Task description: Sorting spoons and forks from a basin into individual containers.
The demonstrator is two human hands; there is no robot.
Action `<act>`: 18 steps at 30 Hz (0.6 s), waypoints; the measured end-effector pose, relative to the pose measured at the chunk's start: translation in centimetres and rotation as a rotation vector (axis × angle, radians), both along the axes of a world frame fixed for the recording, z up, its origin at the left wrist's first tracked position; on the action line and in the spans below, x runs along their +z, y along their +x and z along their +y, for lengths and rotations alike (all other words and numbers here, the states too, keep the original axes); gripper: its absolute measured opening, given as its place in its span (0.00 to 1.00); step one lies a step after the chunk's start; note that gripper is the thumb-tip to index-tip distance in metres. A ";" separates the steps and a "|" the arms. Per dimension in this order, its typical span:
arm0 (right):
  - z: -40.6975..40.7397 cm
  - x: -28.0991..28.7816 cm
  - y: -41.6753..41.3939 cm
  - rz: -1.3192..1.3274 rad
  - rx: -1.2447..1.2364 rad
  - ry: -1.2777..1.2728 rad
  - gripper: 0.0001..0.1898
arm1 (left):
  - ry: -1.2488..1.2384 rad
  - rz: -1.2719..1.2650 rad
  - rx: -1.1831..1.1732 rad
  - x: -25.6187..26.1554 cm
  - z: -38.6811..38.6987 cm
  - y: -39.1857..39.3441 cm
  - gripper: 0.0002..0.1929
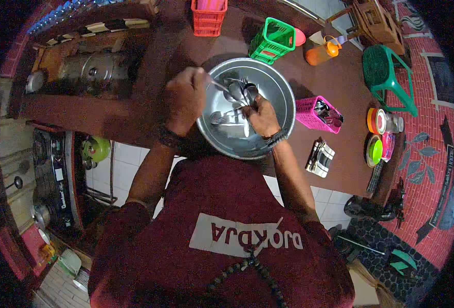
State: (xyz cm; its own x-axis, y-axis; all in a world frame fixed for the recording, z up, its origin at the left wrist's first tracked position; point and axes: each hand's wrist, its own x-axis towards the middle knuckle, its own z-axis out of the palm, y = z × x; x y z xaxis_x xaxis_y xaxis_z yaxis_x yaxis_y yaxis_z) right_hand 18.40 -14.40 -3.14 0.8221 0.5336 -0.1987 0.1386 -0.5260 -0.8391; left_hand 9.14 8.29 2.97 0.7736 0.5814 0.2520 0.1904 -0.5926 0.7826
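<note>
A round metal basin point(246, 148) stands before me at the table's near edge. Over its left rim, my left hand point(186, 101) is closed around one end of a metal utensil point(218, 84), which slants into the basin; blur hides which kind it is. Inside the basin, my right hand point(264, 117) grips a bunch of spoons and forks point(236, 92), their bowls and tines fanned away from me. A loose fork point(220, 118) lies on the basin floor, left of that hand. To the right, a pink plastic basket point(311, 114) on its side holds several pieces of cutlery.
Beyond the basin are a green basket point(275, 40), a red basket point(207, 19) and an orange bottle point(323, 53). A folded checked cloth point(320, 158) lies at right on the brown table point(350, 154). A sink point(96, 71) is at far left, and a green stool point(388, 75) at far right.
</note>
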 end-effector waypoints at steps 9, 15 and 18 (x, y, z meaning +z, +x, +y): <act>-2.3 1.3 0.0 0.300 -0.113 0.186 0.05 | 0.234 -0.040 -0.088 3.7 5.5 -0.3 0.16; -1.1 3.6 -1.0 0.507 -0.045 0.330 0.09 | -0.088 0.075 -0.402 -0.3 1.5 0.7 0.14; -0.4 4.0 -2.1 0.525 -0.068 0.355 0.16 | -0.201 0.052 -0.415 -1.3 -0.7 1.4 0.12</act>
State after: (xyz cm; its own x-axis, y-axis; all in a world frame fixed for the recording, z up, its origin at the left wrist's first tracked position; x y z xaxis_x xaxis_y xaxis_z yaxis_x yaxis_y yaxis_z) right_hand 16.34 -14.77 0.88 0.6977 0.5907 -0.4053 -0.3628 -0.1965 -0.9109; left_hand 10.56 7.58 1.69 0.9599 0.2529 0.1210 0.0109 -0.4649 0.8853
